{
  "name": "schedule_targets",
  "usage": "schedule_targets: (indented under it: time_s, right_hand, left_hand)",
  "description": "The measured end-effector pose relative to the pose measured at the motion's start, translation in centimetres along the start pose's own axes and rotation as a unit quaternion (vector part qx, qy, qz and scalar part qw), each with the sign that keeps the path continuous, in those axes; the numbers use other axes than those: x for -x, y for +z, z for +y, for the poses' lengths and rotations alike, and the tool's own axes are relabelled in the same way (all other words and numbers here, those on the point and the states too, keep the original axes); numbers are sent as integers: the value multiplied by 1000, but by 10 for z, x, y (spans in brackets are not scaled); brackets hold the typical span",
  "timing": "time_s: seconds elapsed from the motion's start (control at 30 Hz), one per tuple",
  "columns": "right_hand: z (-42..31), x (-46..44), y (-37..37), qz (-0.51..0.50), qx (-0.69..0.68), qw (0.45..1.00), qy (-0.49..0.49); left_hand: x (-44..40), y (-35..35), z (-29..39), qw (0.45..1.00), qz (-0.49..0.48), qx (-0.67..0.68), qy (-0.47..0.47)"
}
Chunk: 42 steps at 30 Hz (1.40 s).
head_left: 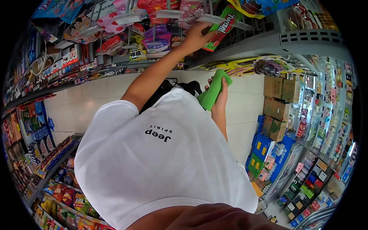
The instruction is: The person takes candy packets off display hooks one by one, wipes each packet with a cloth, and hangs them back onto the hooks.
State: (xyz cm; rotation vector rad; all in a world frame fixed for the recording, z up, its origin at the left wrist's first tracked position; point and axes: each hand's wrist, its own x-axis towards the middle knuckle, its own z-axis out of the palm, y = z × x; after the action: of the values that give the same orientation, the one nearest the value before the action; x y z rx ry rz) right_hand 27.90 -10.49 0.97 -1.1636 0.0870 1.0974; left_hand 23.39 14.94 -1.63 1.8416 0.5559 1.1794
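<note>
Green cloth (209,97) is held just ahead of the white shirt (165,161), wrapped by the curled right hand (220,102); likely light, soft, grippy, best held mid-bunch. Farther out, 1 red-and-green packet (224,25) is touched at its left edge by the left hand (197,37), fingers part-bent; grip can't be told. Probably light, slick, flexible; best pinched edgewise.

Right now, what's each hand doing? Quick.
Left hand: at the edge of the candy bag; can't tell whether it's closed on it.
Right hand: closed, holding the green cloth.
</note>
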Motion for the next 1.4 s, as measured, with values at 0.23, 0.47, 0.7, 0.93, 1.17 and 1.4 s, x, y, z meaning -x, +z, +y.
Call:
schedule_targets:
  time_s: [0.23,0.47,0.7,0.93,1.17,1.4]
  right_hand:
    - [1,-10,1,28,-8,1000,2]
    - [-3,-9,-3,31,-5,999,7]
    - [2,-20,-21,47,-22,998,45]
    - [-19,-25,-19,35,-14,999,15]
    - [-57,22,41,-3,325,904,-276]
    - [-51,12,65,-142,607,599,-503]
  left_hand:
    - [26,-20,61,965,-110,168,-170]
    - [44,-28,81,908,-112,308,-259]
    - [86,-45,89,691,-64,564,-448]
    - [113,-53,84,669,-41,575,-469]
    - [114,-54,88,641,-56,603,-472]
    - [99,-53,106,568,-61,649,-502]
